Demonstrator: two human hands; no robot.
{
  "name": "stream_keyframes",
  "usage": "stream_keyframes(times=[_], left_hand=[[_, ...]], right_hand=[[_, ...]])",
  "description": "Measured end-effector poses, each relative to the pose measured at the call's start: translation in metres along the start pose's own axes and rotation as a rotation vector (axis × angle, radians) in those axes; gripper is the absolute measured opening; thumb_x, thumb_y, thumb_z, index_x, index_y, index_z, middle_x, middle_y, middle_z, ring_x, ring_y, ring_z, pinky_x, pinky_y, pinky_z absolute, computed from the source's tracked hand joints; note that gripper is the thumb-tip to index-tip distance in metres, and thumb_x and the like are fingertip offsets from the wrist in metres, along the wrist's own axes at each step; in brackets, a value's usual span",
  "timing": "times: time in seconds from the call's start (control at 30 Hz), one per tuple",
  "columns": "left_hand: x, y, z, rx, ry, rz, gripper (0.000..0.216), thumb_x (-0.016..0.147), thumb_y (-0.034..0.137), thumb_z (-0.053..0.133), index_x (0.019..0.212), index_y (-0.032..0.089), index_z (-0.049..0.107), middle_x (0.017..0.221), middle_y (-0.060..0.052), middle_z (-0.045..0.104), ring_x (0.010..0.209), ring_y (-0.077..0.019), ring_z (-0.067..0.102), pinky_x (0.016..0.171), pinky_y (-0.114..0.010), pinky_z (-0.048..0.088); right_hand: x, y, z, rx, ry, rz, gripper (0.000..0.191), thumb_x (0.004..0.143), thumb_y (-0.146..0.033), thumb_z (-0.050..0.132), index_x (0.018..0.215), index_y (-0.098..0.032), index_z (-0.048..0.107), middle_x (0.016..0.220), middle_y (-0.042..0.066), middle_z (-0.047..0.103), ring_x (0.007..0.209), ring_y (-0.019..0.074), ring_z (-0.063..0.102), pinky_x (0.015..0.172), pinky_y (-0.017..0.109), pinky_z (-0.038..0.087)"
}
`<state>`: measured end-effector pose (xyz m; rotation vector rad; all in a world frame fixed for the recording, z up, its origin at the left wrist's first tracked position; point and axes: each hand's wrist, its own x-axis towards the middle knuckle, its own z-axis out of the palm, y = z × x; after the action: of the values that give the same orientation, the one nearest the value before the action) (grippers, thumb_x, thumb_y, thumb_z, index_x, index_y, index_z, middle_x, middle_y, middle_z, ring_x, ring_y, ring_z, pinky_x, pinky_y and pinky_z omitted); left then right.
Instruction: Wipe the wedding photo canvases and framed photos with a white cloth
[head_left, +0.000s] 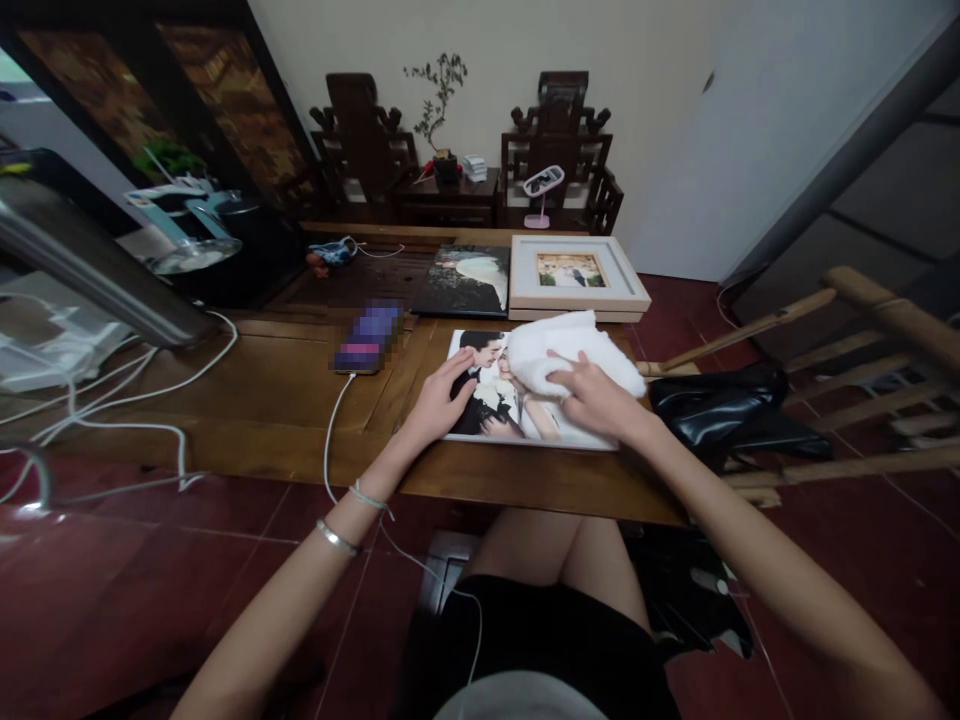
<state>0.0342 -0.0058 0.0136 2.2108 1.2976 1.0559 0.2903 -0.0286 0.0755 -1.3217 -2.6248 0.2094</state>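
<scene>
A large unframed photo print (487, 392) of a couple lies flat on the low wooden table (285, 400) in front of me. My left hand (439, 398) rests flat on its left part, fingers stretched out. My right hand (592, 395) grips a white fluffy cloth (570, 352) and presses it on the print's right part.
Behind the print lie a dark photo panel (465, 280) and a white framed picture (576, 272). A phone (367, 338) on a white cable lies to the left. A black bag (720, 410) sits at the table's right end beside a wooden chair (847, 380). Cables trail at left.
</scene>
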Motion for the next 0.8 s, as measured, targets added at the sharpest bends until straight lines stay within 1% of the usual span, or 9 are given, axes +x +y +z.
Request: stream_keyframes(times=[0.03,0.1,0.17,0.27,0.37,0.5,0.6,0.67,0.8], left_hand=[[0.0,0.0,0.0,0.001,0.002,0.001,0.041,0.089,0.031,0.048,0.126,0.015,0.056,0.139,-0.011,0.05,0.131,-0.0215,0.043,0.111,-0.044,0.032],[0.0,0.0,0.0,0.005,0.002,0.004,0.041,0.089,0.03,0.048,0.126,0.015,0.056,0.138,-0.012,0.05,0.131,-0.0215,0.043,0.111,-0.044,0.032],[0.0,0.0,0.0,0.007,-0.003,0.003,0.041,0.089,0.03,0.048,0.126,0.014,0.056,0.138,-0.012,0.05,0.131,-0.022,0.043,0.111,-0.044,0.032],[0.0,-0.001,0.0,0.002,-0.007,0.002,0.04,0.089,0.029,0.048,0.126,0.016,0.056,0.139,-0.011,0.05,0.131,-0.0224,0.043,0.111,-0.045,0.032],[0.0,-0.002,0.0,-0.009,-0.002,0.003,0.04,0.089,0.029,0.048,0.126,0.016,0.056,0.139,-0.011,0.05,0.131,-0.0224,0.044,0.112,-0.044,0.031],[0.0,-0.001,0.001,-0.014,-0.002,-0.001,0.04,0.089,0.028,0.048,0.126,0.016,0.056,0.139,-0.01,0.05,0.132,-0.0217,0.043,0.112,-0.044,0.031],[0.0,-0.001,0.0,-0.016,-0.002,-0.001,0.039,0.089,0.028,0.048,0.126,0.017,0.056,0.139,-0.01,0.05,0.132,-0.0215,0.042,0.112,-0.044,0.031],[0.0,-0.001,0.0,-0.018,0.0,0.001,0.039,0.089,0.029,0.049,0.126,0.017,0.057,0.139,-0.01,0.05,0.132,-0.0217,0.043,0.112,-0.045,0.031],[0.0,0.0,-0.001,-0.025,-0.005,0.006,0.04,0.089,0.029,0.048,0.126,0.015,0.056,0.139,-0.012,0.05,0.132,-0.0218,0.043,0.112,-0.044,0.031]], right_hand=[[-0.011,-0.01,0.002,-0.001,-0.018,-0.001,0.045,0.066,-0.001,0.041,0.101,-0.013,0.067,0.121,0.017,0.062,0.131,0.0306,0.04,0.107,0.057,0.023],[-0.032,-0.032,0.006,0.004,-0.041,0.0,0.047,0.066,-0.001,0.043,0.105,-0.012,0.066,0.135,0.019,0.051,0.137,0.0321,0.03,0.108,0.061,0.02],[-0.052,-0.053,0.01,0.01,-0.098,-0.029,0.05,0.065,-0.001,0.044,0.108,-0.014,0.065,0.142,0.017,0.044,0.139,0.0348,0.023,0.106,0.066,0.019],[-0.07,-0.08,0.012,0.012,-0.194,-0.094,0.045,0.064,-0.002,0.046,0.101,-0.015,0.068,0.145,0.016,0.04,0.139,0.0393,0.019,0.103,0.072,0.018],[-0.07,-0.09,0.012,0.027,-0.222,-0.131,0.042,0.065,-0.003,0.048,0.099,-0.016,0.068,0.145,0.015,0.04,0.139,0.0393,0.019,0.103,0.073,0.017],[-0.043,-0.074,0.008,0.065,-0.158,-0.095,0.045,0.067,-0.003,0.046,0.106,-0.016,0.066,0.139,0.017,0.047,0.137,0.0349,0.028,0.105,0.067,0.02],[-0.008,-0.052,0.006,0.02,-0.111,-0.015,0.046,0.07,-0.003,0.045,0.112,-0.013,0.063,0.129,0.022,0.055,0.135,0.0342,0.032,0.104,0.062,0.024],[0.017,-0.037,0.004,-0.024,-0.09,0.002,0.046,0.073,-0.004,0.044,0.115,-0.013,0.061,0.123,0.021,0.059,0.132,0.0347,0.037,0.102,0.06,0.027],[0.06,-0.015,0.0,-0.008,-0.035,0.045,0.04,0.077,-0.008,0.043,0.112,-0.015,0.063,0.109,0.017,0.065,0.106,0.0302,0.058,0.092,0.046,0.038]])
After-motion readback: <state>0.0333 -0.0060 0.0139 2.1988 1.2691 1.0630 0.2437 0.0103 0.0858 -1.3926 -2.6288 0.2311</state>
